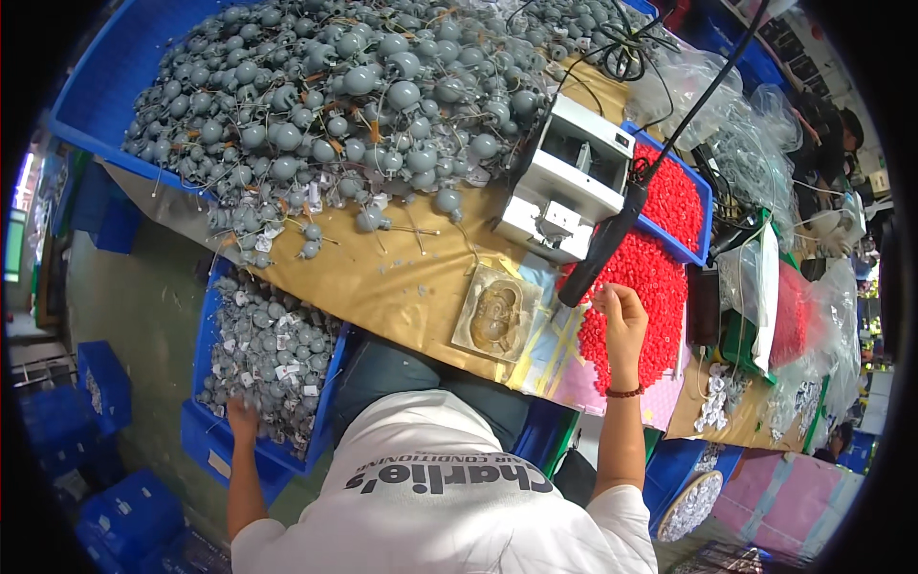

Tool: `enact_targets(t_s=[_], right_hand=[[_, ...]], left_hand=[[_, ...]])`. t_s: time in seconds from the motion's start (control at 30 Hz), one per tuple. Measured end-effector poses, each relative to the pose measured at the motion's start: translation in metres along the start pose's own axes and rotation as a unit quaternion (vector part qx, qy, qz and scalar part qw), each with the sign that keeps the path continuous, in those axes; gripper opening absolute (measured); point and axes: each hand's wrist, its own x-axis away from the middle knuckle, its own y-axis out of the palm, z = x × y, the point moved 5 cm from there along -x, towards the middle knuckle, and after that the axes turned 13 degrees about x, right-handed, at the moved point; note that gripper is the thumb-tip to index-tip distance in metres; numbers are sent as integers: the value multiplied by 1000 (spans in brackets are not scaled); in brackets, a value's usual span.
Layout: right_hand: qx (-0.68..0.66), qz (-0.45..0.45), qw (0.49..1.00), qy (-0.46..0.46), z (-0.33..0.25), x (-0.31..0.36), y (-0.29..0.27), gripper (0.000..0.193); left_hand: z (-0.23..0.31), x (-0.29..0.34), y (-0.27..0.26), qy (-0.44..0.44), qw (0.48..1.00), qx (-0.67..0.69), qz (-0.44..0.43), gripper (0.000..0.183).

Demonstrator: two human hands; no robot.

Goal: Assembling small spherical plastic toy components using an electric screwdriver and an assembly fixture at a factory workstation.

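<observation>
Head view: right hand (622, 308), fingers half curled, is over red pieces (655, 330); left hand (243, 417), blurred, meets grey balls (273, 354) in blue bin (329, 397). Their grips I cannot tell; placement probably eases reaching.

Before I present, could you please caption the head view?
Left hand at a blue bin of grey parts, right hand by red pieces.

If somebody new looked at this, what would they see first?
Probably the giant heap of round grey parts, spilling from a big blue plastic tray at the top. Then the bright red pile of tiny pieces right of centre, by the person's right hand. At lower left, the left hand is at a blue plastic bin of similar grey parts.
</observation>
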Motion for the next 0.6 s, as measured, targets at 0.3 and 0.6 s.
enact_targets(t_s=[0.3, 0.6], right_hand=[[148, -1, 989, -13, 26, 8, -18, 15], [490, -5, 850, -191, -9, 20, 0, 20]], left_hand=[[-29, 44, 15, -137, 946, -221, -195, 25], [367, -168, 25, 330, 936, -86, 86, 25]])
